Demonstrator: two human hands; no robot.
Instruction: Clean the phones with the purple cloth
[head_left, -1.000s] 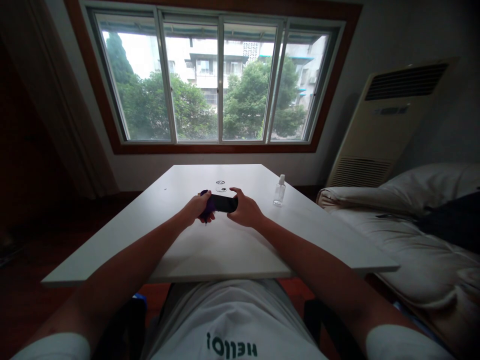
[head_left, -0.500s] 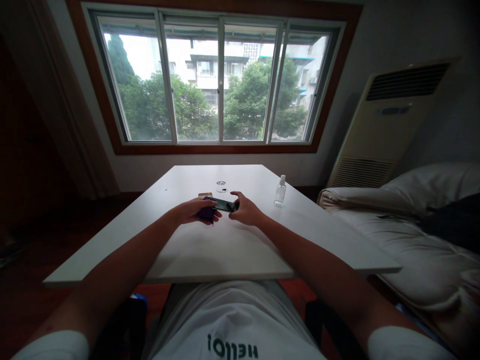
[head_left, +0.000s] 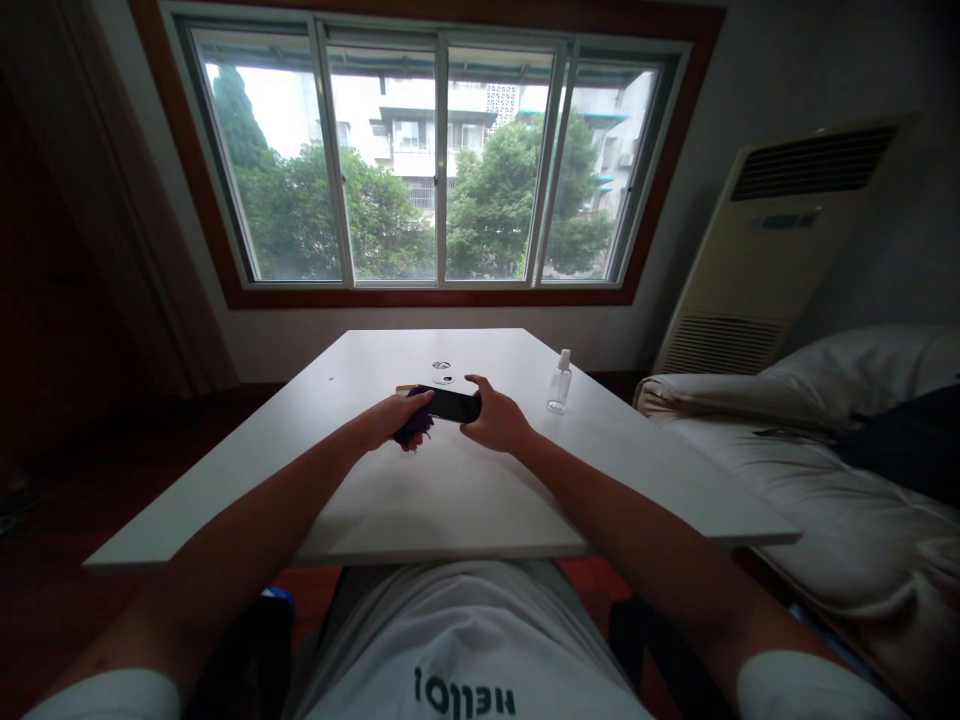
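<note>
Both my hands meet over the middle of a white table (head_left: 450,500). My right hand (head_left: 496,420) grips the right end of a black phone (head_left: 454,404), thumb and fingers closed round it, holding it a little above the tabletop. My left hand (head_left: 394,419) is closed on a purple cloth (head_left: 414,428) and presses it against the phone's left end. A thin tan object (head_left: 406,387) lies on the table just behind my left hand; I cannot make out what it is.
A small clear spray bottle (head_left: 558,383) stands on the table to the right of my hands. Two small round items (head_left: 442,372) lie behind the phone. A bed with white bedding (head_left: 825,470) sits right of the table, an air conditioner (head_left: 780,250) behind it, a window (head_left: 439,160) ahead.
The phone dipped flat toward the table half a second ago and is now raised again. My left hand with the purple cloth has stayed at its left end.
</note>
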